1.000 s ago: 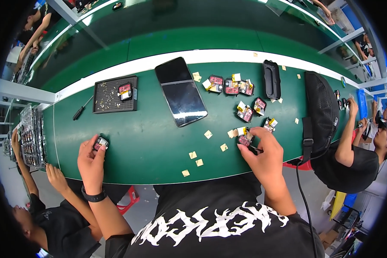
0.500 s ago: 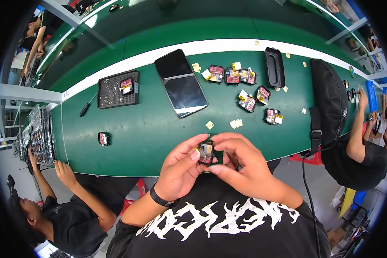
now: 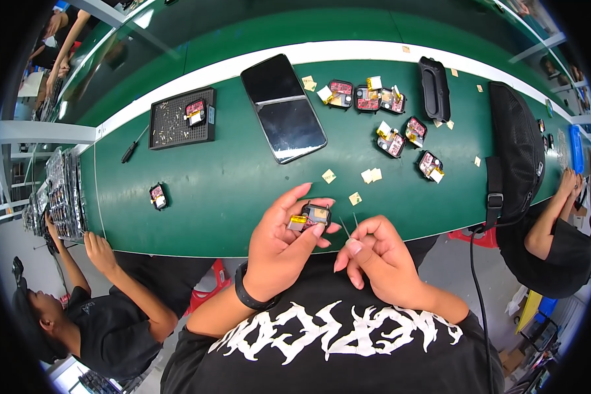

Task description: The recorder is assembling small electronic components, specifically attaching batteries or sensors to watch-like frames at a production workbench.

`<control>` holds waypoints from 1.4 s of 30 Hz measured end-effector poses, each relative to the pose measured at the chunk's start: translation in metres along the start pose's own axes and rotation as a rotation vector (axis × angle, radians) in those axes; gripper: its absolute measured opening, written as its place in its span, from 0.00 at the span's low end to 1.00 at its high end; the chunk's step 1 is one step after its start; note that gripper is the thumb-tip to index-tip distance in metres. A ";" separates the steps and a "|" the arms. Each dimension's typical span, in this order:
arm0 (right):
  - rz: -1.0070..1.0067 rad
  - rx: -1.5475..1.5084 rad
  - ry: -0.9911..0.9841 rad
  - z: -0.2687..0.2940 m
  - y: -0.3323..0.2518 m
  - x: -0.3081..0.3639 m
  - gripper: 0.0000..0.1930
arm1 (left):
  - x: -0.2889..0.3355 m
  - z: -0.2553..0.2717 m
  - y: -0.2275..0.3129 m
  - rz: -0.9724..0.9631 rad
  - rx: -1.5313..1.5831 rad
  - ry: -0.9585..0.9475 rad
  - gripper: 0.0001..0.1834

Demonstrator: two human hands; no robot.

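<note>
My left hand [image 3: 285, 233] is closed around a small black device housing [image 3: 320, 207], held just over the table's front edge. A tan square pad shows inside it, and a silver battery pouch with yellow tape [image 3: 297, 222] sticks out on its left side. To the right, my right hand [image 3: 377, 253] pinches thin metal tweezers [image 3: 345, 227] between thumb and fingers. The two tips point up and apart, with nothing visible between them, a little away from the housing. A small cream paper square [image 3: 354, 198] lies on the green table just beyond.
Several open housings [image 3: 390, 141] with red boards lie at the right back, one housing [image 3: 158, 196] at the left. A folding phone [image 3: 284, 111], a black parts tray [image 3: 210, 134], a screwdriver [image 3: 131, 152], a black case [image 3: 435, 92] and a black bag [image 3: 515, 144] surround them. People sit on both sides.
My right hand has drawn back from the housing toward the lower right, and the tweezers now show. A cream square has appeared on the table. The left hand has turned the housing. The view has shifted slightly.
</note>
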State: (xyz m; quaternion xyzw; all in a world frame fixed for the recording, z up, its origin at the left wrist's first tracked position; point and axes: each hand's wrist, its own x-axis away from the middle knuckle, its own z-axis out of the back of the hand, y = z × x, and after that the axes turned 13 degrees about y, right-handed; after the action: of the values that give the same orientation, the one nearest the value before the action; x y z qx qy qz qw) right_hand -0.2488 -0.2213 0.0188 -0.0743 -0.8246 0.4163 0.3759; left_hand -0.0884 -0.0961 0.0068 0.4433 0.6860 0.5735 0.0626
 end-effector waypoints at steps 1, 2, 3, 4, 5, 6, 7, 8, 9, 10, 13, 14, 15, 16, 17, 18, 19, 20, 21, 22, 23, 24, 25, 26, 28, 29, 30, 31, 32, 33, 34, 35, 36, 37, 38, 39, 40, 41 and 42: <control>0.001 0.018 0.006 -0.005 -0.004 0.000 0.06 | 0.000 -0.002 0.000 -0.060 -0.062 0.028 0.31; -0.003 0.016 0.007 -0.008 -0.006 -0.001 0.06 | 0.001 -0.003 -0.001 -0.119 -0.125 0.055 0.28; -0.013 0.059 0.021 -0.012 -0.007 -0.003 0.06 | 0.002 -0.002 -0.002 -0.117 -0.126 0.057 0.28; -0.023 0.102 0.035 -0.014 -0.008 -0.006 0.06 | 0.003 -0.001 -0.004 -0.171 -0.149 0.053 0.26; -0.027 0.101 0.035 -0.016 -0.009 -0.008 0.06 | 0.003 -0.001 -0.006 -0.224 -0.172 0.049 0.25; -0.072 0.095 0.046 -0.017 -0.010 -0.010 0.06 | 0.003 0.002 -0.009 -0.223 -0.171 0.053 0.25; -0.119 0.090 0.057 -0.019 -0.010 -0.011 0.06 | 0.001 0.005 -0.014 -0.301 -0.208 0.033 0.24; -0.123 0.094 0.054 -0.019 -0.009 -0.012 0.06 | 0.001 0.007 -0.017 -0.379 -0.245 0.013 0.23; -0.096 0.078 0.059 -0.018 -0.006 -0.013 0.06 | 0.001 0.007 -0.018 -0.375 -0.242 0.016 0.23; -0.070 0.064 0.064 -0.017 -0.004 -0.013 0.06 | 0.001 0.007 -0.019 -0.346 -0.207 0.009 0.23; -0.074 0.046 0.065 -0.014 0.002 -0.015 0.06 | 0.001 0.006 -0.014 -0.246 -0.155 0.018 0.24; -0.080 0.052 0.063 -0.014 0.003 -0.015 0.06 | 0.001 0.006 -0.011 -0.180 -0.142 0.028 0.24; -0.068 0.080 0.062 -0.014 0.003 -0.015 0.06 | 0.001 0.007 -0.009 -0.178 -0.136 0.034 0.24; -0.056 0.107 0.060 -0.013 0.003 -0.016 0.06 | 0.001 0.010 -0.007 -0.119 -0.112 0.020 0.24; -0.061 0.114 0.057 -0.011 0.004 -0.015 0.06 | 0.001 0.012 -0.005 -0.061 -0.089 0.006 0.23; 0.002 0.157 0.030 -0.008 0.005 -0.016 0.06 | -0.001 0.013 -0.001 -0.061 -0.083 0.011 0.23; 0.066 0.199 0.001 -0.006 0.006 -0.017 0.06 | -0.003 0.013 0.003 -0.026 -0.064 -0.005 0.24; 0.064 0.205 -0.002 -0.004 0.009 -0.016 0.06 | -0.004 0.013 0.005 0.010 -0.045 -0.023 0.25; 0.146 0.108 -0.006 -0.003 0.012 -0.015 0.08 | -0.005 0.014 0.005 0.007 -0.042 -0.021 0.25; 0.228 0.010 -0.009 -0.002 0.014 -0.015 0.11 | -0.006 0.014 0.005 0.040 -0.091 -0.025 0.27; 0.229 0.013 -0.009 0.000 0.008 -0.017 0.11 | -0.006 0.013 0.005 0.074 -0.142 -0.031 0.30; 0.389 0.266 0.001 0.003 -0.002 -0.021 0.14 | -0.005 0.013 0.004 0.073 -0.141 -0.026 0.30; 0.547 0.520 0.017 0.004 -0.011 -0.024 0.17 | -0.004 0.012 0.002 0.025 -0.243 -0.053 0.31; 0.545 0.521 0.018 -0.001 -0.016 -0.029 0.17 | -0.002 0.011 0.000 -0.023 -0.345 -0.081 0.32; 0.855 0.842 -0.012 -0.013 -0.024 -0.039 0.19 | 0.000 0.008 0.000 -0.111 -0.477 -0.086 0.31; 0.884 0.938 -0.008 -0.016 -0.027 -0.042 0.14 | -0.001 0.009 0.002 -0.116 -0.520 -0.093 0.29; 0.885 0.945 -0.009 -0.014 -0.028 -0.042 0.14 | -0.001 0.009 0.003 -0.125 -0.561 -0.095 0.27; 0.855 0.976 0.038 -0.011 -0.028 -0.042 0.13 | -0.002 0.011 -0.001 -0.127 -0.554 -0.093 0.27; 0.826 1.007 0.083 -0.009 -0.028 -0.044 0.11 | -0.003 0.013 -0.008 -0.102 -0.434 -0.071 0.24; 0.789 0.907 0.121 -0.008 -0.024 -0.042 0.07 | -0.004 0.014 -0.011 -0.082 -0.317 -0.047 0.21; 0.794 0.912 0.112 -0.005 -0.021 -0.039 0.07 | -0.005 0.014 -0.010 -0.087 -0.311 -0.040 0.21; 0.612 0.776 0.148 -0.003 -0.018 -0.035 0.06 | -0.005 0.014 -0.007 -0.051 -0.320 -0.044 0.20; 0.425 0.639 0.186 -0.001 -0.015 -0.032 0.06 | -0.005 0.013 -0.006 -0.009 -0.328 -0.052 0.18; 0.424 0.643 0.183 -0.002 -0.011 -0.030 0.06 | -0.005 0.013 -0.006 -0.009 -0.324 -0.049 0.18; 0.375 0.513 0.210 -0.006 -0.007 -0.030 0.06 | -0.004 0.012 -0.007 -0.033 -0.278 -0.038 0.17; 0.325 0.381 0.235 -0.009 -0.005 -0.030 0.07 | -0.004 0.012 -0.007 -0.057 -0.233 -0.027 0.17; 0.326 0.383 0.236 -0.009 -0.004 -0.031 0.07 | -0.003 0.012 -0.008 -0.057 -0.231 -0.028 0.17; 0.322 0.370 0.235 -0.009 -0.003 -0.032 0.08 | -0.003 0.013 -0.009 -0.072 -0.217 -0.023 0.16; 0.317 0.357 0.237 -0.009 -0.003 -0.033 0.09 | -0.004 0.013 -0.010 -0.085 -0.204 -0.019 0.15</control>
State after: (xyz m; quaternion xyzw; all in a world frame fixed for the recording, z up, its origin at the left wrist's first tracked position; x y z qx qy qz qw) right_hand -0.2186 -0.2313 0.0058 -0.1833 -0.6664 0.5974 0.4068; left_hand -0.0837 -0.0886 -0.0073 0.4108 0.6417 0.6328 0.1380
